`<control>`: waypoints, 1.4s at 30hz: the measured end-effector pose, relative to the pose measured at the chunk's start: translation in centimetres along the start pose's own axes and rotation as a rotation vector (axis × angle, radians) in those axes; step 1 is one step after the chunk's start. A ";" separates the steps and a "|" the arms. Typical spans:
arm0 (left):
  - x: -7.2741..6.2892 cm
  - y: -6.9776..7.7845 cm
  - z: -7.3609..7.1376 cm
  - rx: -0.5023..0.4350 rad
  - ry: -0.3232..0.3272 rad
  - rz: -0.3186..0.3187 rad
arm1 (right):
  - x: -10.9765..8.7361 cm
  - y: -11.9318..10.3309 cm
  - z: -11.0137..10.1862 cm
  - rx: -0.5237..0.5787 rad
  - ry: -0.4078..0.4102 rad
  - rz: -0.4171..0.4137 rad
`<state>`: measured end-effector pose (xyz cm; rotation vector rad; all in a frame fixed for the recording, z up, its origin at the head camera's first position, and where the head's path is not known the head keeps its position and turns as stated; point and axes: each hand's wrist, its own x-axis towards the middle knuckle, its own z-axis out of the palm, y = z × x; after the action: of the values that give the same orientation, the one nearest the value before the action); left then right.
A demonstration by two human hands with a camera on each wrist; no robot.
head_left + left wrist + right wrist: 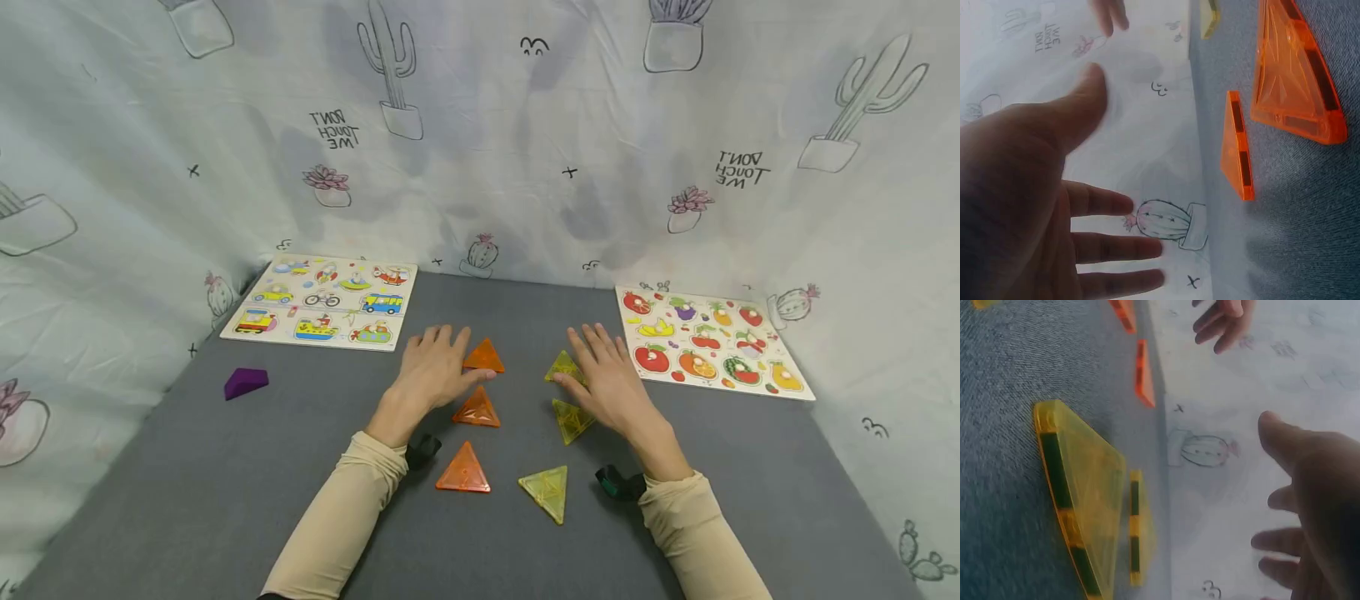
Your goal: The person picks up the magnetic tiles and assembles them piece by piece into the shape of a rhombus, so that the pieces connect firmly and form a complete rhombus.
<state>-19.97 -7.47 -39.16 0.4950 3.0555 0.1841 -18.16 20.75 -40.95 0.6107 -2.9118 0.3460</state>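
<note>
At the far left of the head view, we identify a purple block (246, 382) on the grey table (322, 517). Behind it and slightly to the right, we locate the vehicle puzzle board (306, 312), lying flat near the patterned curtain (480, 158). Next, we observe the left hand (431, 375): its fingers are extended and slightly parted, the thumb points out to the side, and it holds nothing. The left wrist view shows this hand raised off the table. Just right of it, we note three orange pieces in a column: the near orange triangle (463, 471), the middle orange triangle (477, 409) and the far orange triangle (486, 357). Across a gap, we find the near yellow triangle (551, 492), then the far yellow triangle (562, 365) and the middle yellow triangle (572, 422), the latter two beside the right hand (611, 387). Its fingers are likewise extended, with the thumb apart and nothing held. Farthest right, we locate the fruit puzzle board (716, 354), flat on the table.
</note>
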 end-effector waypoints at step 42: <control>-0.4 1.7 1.9 -0.085 -0.231 0.143 | 6.4 -4.5 3.0 -0.091 -0.249 -0.391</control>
<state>-18.97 -5.82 -40.84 0.6774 2.7764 0.2424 -22.38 13.61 -41.75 1.2594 -2.9138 0.0921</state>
